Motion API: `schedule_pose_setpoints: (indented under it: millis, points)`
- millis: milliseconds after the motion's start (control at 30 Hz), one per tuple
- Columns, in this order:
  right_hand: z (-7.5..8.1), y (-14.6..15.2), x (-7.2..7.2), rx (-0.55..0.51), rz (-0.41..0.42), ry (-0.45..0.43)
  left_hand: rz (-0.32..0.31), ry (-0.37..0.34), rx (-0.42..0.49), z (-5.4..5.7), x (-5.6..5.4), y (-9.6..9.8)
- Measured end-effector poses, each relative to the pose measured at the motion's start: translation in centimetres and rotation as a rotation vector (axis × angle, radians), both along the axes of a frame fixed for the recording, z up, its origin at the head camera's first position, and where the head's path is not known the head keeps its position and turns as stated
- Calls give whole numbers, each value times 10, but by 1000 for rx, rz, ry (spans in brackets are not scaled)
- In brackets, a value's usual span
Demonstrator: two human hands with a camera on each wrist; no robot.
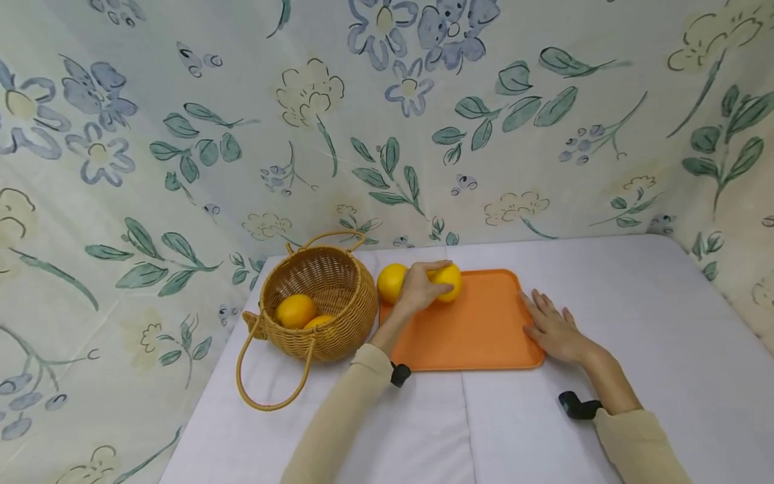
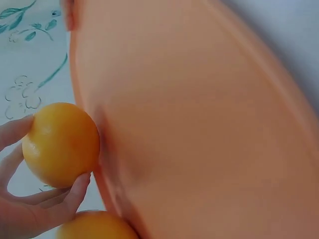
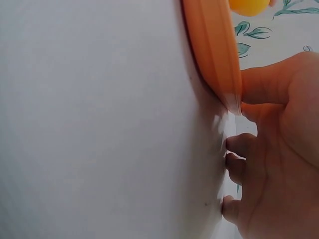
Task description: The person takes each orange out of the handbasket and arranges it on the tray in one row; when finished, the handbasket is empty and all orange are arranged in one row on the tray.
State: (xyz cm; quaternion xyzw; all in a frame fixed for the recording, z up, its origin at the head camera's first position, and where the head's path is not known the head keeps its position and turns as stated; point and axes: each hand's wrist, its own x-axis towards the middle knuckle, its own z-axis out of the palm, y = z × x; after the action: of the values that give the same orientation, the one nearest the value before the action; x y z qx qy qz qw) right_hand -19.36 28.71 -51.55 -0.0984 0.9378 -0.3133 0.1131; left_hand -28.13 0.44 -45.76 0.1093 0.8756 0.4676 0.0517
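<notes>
My left hand (image 1: 418, 288) grips an orange (image 1: 449, 284) between its thumb and fingers, over the back left part of an orange-coloured tray (image 1: 474, 333). In the left wrist view the held orange (image 2: 62, 144) shows whole, with the fingertips on its sides. A second orange (image 1: 391, 281) sits at the tray's back left corner, partly behind that hand. Beside the tray's right edge, my right hand (image 1: 557, 333) rests with straight, spread fingers. Its thumb touches the tray's rim (image 3: 219, 55) in the right wrist view, while the other fingertips meet the white cloth.
A round wicker basket (image 1: 359, 323) stands left of the tray, holding two oranges, one being this orange (image 1: 296, 310). One basket handle (image 1: 272, 407) hangs out onto the white tablecloth (image 1: 417, 430). Floral fabric (image 1: 387, 168) rises behind the table and at both sides.
</notes>
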Motion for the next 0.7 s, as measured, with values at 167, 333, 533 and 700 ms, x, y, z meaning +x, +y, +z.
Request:
schedule_pose_setpoints:
  millis: [167, 333, 533, 700]
  points:
    - [0, -1, 0, 3, -2, -6, 34, 1, -38, -5, -2, 2]
    - [3, -2, 1, 0, 1, -2, 36, 8, -70, -5, -1, 6]
    - [4, -1, 2, 2, 12, 17, 44, 34, -71, -8, 2, 8]
    - [3, 0, 2, 0, 9, 17, 59, 28, -54, -11, 1, 8]
